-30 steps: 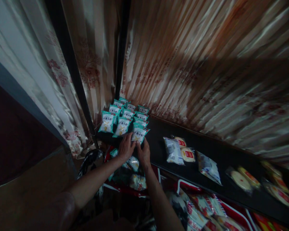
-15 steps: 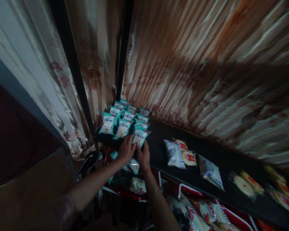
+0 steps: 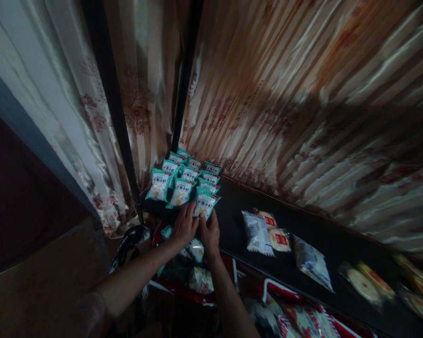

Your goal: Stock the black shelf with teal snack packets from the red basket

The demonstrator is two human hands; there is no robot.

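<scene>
Firstly, at far left, pale curtain (image 3: 61,122) with reddish floral print; beside it, 1 dark slanting pole (image 3: 114,89). Next, teal-and-white packets (image 3: 158,184), propped up in 3 files at the shelf's left end. Below them, 1 red basket (image 3: 230,266), holding more packets, partly hidden by the forearms. Left hand (image 3: 184,226): fingers closed on the lower left edge of the front packet (image 3: 204,205), which leans upright at the near end of the right-hand file. Right hand (image 3: 210,231): thumb and fingers closed on its lower right edge. Further right, on the black shelf (image 3: 231,202): 1 blue-white packet (image 3: 258,233), 2 round-cake packs (image 3: 279,240), 1 bluish packet (image 3: 312,261); beyond, blurred yellow and round packs (image 3: 364,285).
</scene>
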